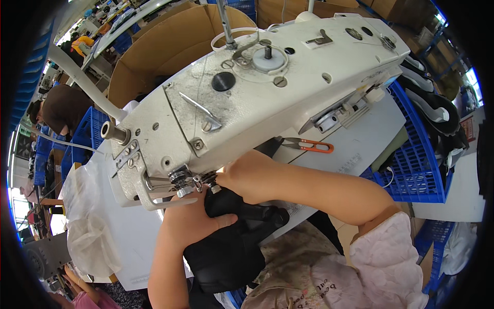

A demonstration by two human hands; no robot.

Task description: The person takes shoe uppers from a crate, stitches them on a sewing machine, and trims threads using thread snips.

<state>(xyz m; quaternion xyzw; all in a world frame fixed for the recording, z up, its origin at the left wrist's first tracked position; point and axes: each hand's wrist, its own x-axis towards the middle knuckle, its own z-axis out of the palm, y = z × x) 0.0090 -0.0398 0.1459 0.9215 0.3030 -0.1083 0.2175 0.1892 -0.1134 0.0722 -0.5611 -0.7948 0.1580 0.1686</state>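
A white sewing machine [247,98] fills the middle of the view, and both hands are under and in front of its needle end. My left hand [190,219] rests on a black padded fabric piece [224,262], thumb laid across it; its fingertips pass behind the machine head. My right hand [247,175] is curled at the far side of the same black piece, close to the needle area, its fingertips hidden by the machine. The fabric hangs over the table's near edge toward my lap. Needle and presser foot are mostly hidden.
Orange-handled thread snips [311,146] lie on the table [339,154] behind my right forearm. At the right stands a blue crate [419,159] beside stacked black-and-grey pieces [432,108]. A large cardboard box [159,51] is beyond the machine, and clear plastic [90,232] lies at the left.
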